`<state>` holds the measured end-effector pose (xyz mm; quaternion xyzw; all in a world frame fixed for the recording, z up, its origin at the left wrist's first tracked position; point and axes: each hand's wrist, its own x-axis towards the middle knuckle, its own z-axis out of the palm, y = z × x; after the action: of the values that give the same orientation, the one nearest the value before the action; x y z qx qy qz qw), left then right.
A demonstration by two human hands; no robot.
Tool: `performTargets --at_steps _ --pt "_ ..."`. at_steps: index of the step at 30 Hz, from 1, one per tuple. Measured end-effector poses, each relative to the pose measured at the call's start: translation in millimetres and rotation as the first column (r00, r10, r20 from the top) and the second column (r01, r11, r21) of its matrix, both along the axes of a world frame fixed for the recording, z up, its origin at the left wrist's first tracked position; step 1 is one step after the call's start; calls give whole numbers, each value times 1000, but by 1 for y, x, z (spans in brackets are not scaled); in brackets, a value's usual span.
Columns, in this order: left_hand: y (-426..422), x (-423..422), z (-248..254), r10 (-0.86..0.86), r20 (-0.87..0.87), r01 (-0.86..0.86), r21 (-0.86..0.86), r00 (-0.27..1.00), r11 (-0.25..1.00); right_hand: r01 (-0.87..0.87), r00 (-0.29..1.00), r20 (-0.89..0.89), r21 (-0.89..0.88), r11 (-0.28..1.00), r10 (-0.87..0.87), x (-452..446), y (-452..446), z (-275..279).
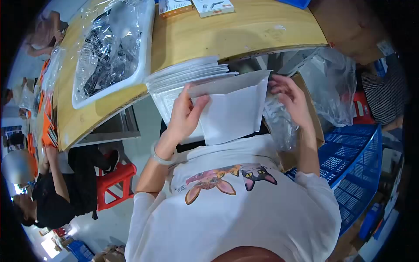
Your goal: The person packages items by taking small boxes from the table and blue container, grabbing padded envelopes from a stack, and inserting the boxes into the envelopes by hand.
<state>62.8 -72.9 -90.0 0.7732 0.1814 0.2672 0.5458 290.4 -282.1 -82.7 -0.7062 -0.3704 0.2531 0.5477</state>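
Note:
A white mailing envelope [233,113] with a grey inner flap stands tilted in front of my body. My left hand [185,114] grips its upper left edge, the thumb over the front and the fingers partly hidden behind. Just beyond the envelope's upper right corner is my right hand [293,99], its fingers loosely bent and apart, with nothing visible in them. Whether its fingertips touch the corner is hard to see. Behind the held envelope, a fanned stack of white envelopes [168,92] leans at the table edge, partly covered by it.
On the wooden table [257,32] stands a white tray [147,56] of bagged black items, near small boxes [213,6]. To my right are an open carton [312,109], clear plastic bags [334,83] and a blue crate [355,150]. Another person sits left by a red stool [114,185].

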Motion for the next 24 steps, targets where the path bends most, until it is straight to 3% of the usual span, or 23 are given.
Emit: performTargets --at_steps 1,2,4,6,8,9,11,12,13,14,16,17,19,21,23,24 --pt "1 0 2 -41 -29 42 31 999 999 40 992 -125 112 993 -26 -8 15 2" --pt "4 -2 3 -45 -34 47 36 998 998 -1 995 -95 123 992 13 -9 25 -1" --pt "20 -11 11 -213 -58 217 89 975 972 -35 997 -68 147 988 46 -3 36 -9" --pt "36 -17 17 -358 -86 367 139 930 920 -287 958 127 456 843 257 6 42 -17" --pt "51 -17 14 -626 -73 630 137 776 765 -382 909 296 312 870 293 12 36 -20" --pt "41 -18 23 -536 -98 544 172 839 821 -394 909 245 236 888 338 8 34 -5" --pt "39 -16 18 -535 -24 534 131 844 836 -296 955 80 356 886 286 9 35 -8" --pt "34 -14 20 -502 -8 496 166 865 852 -143 956 -212 268 953 204 9 28 -13" --pt "25 -15 22 -486 -8 485 83 874 870 -206 944 -221 177 962 243 -6 33 2" --pt "25 -2 0 -496 278 432 262 823 863 -226 973 -63 -29 974 224 -7 28 11" --pt "21 -11 9 -452 106 415 257 886 873 -181 909 266 -439 880 320 -7 22 26" --pt "19 -14 13 -371 177 328 232 912 916 -153 897 313 -442 884 312 -1 15 21" --pt "26 -25 24 -299 283 244 216 911 945 -130 938 276 -279 951 209 10 8 2" --pt "33 -43 28 -87 347 -20 293 934 956 -103 966 224 -140 985 133 18 5 -3" --pt "39 -77 48 169 221 -237 329 960 914 -39 979 197 -37 999 45 29 2 0" --pt "46 -80 42 239 388 -355 262 890 897 3 982 191 10 1000 -5 35 -4 3"
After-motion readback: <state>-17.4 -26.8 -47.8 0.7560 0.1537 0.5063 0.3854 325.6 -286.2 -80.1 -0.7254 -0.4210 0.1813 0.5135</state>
